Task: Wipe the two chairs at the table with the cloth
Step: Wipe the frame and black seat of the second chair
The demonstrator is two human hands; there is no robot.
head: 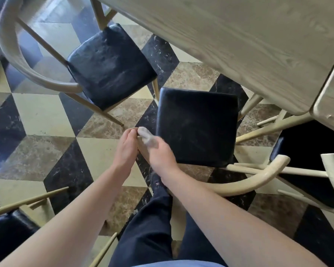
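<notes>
Two pale wooden chairs with black padded seats stand by the table. The near chair's seat (196, 126) is right in front of me, its curved backrest (245, 182) low at the right. The far chair (108, 64) stands to the upper left. A small pale grey cloth (147, 137) is bunched between my hands at the near seat's left edge. My left hand (126, 147) pinches the cloth's left end. My right hand (159, 155) grips it from the right and hides part of it.
The pale wooden table (239, 39) fills the upper right. A third black-seated chair (312, 155) sits tucked at the right, another (6, 234) at the lower left. The floor (46, 116) is chequered marble tile. My dark trouser legs (152, 228) show below.
</notes>
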